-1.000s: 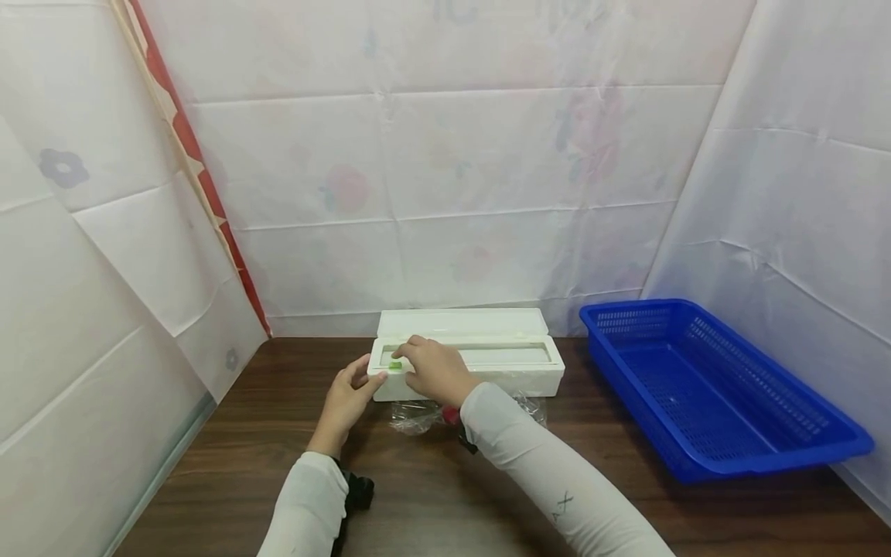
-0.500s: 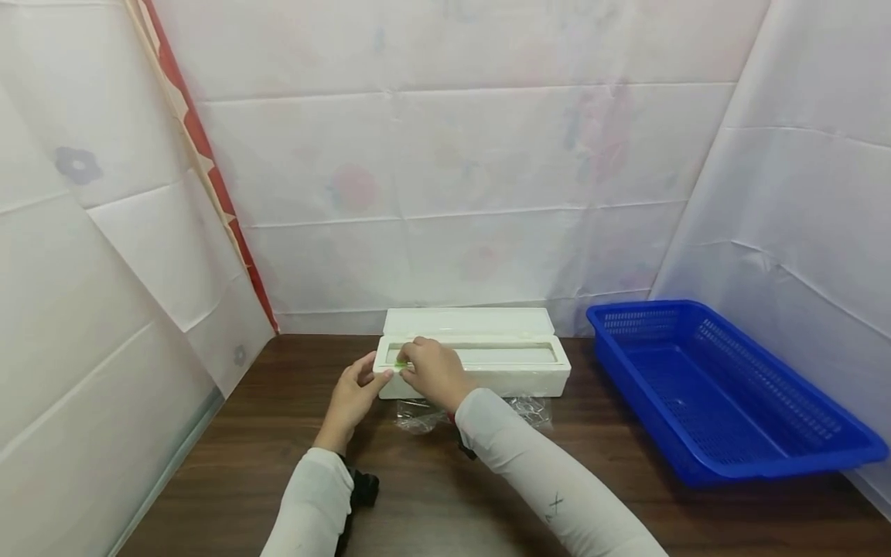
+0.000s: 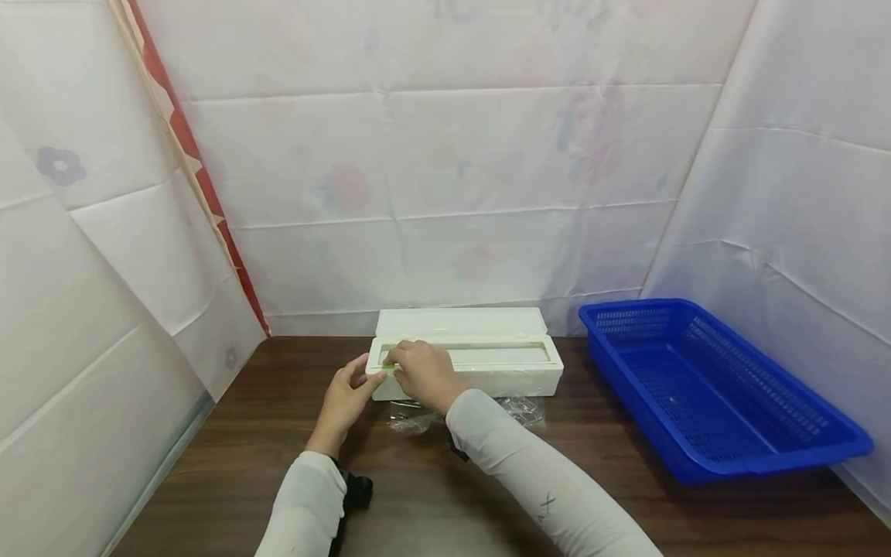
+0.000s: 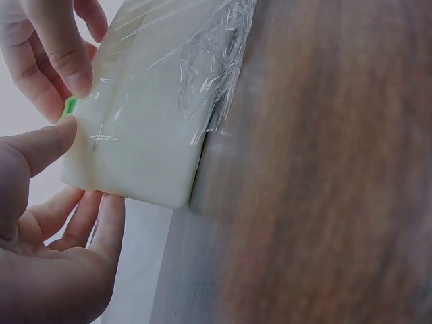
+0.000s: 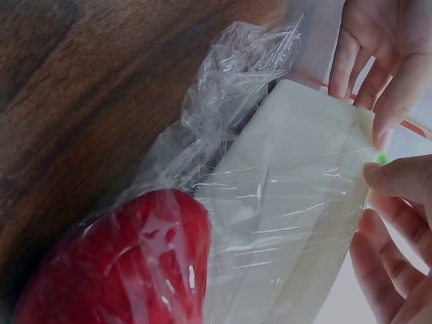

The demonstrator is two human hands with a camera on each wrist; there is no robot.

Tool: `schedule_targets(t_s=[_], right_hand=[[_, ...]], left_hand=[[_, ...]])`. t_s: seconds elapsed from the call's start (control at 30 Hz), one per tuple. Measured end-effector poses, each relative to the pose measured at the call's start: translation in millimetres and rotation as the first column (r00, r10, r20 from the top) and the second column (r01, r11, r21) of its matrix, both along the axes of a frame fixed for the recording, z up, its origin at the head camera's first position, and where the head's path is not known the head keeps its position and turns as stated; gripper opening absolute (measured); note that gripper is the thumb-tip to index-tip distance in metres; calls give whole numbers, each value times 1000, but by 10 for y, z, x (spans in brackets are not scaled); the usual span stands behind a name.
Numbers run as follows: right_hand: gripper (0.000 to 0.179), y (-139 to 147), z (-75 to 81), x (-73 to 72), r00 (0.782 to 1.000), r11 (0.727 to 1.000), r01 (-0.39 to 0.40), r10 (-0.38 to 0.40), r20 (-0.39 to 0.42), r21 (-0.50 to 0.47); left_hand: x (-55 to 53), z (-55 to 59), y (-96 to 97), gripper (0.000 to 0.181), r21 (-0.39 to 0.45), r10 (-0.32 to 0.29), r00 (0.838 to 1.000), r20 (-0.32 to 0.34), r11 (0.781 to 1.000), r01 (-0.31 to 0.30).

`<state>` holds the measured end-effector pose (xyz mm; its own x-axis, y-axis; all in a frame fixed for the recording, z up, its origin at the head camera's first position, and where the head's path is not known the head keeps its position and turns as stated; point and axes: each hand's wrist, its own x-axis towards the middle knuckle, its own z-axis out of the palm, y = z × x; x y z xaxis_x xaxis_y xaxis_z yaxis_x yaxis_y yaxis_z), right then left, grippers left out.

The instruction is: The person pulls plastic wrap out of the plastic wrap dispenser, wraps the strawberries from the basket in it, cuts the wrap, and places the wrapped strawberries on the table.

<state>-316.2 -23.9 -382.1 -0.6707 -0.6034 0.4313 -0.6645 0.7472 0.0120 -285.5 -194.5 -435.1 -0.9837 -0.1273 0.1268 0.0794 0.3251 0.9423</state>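
Note:
A long white cling film dispenser [image 3: 508,381] sits at the back of the table with its lid [image 3: 462,321] tipped back. My left hand [image 3: 344,398] grips the dispenser's left end, thumb at the front edge and fingers round the end face. Close beside that thumb, my right hand [image 3: 425,375] pinches the small green slide cutter [image 3: 388,367] on the front rim. Clear film [image 5: 202,121] drapes down the front face and crumples on the table. Under film in the right wrist view lies a glossy red rounded thing [image 5: 128,263], hidden behind the right arm in the head view.
A blue perforated plastic basket [image 3: 766,460] stands on the right of the dark wooden table [image 3: 230,480]. White sheeting [image 3: 445,155] rises behind and at both sides. A black wrist camera [image 3: 358,491] is strapped to the left wrist.
My right hand has shifted slightly left along the rim with the green cutter, closer to the left thumb. My left hand keeps its grip. The red thing has gone out of sight behind the arm.

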Motion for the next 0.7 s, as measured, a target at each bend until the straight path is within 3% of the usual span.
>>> schedule_targets(t_s=[0.7], right_hand=[[27,-9,-50,-15,998,996,-2,8,-67,91]], left_hand=[[-14,14,14,68,-34,1,1000,22,999,0]])
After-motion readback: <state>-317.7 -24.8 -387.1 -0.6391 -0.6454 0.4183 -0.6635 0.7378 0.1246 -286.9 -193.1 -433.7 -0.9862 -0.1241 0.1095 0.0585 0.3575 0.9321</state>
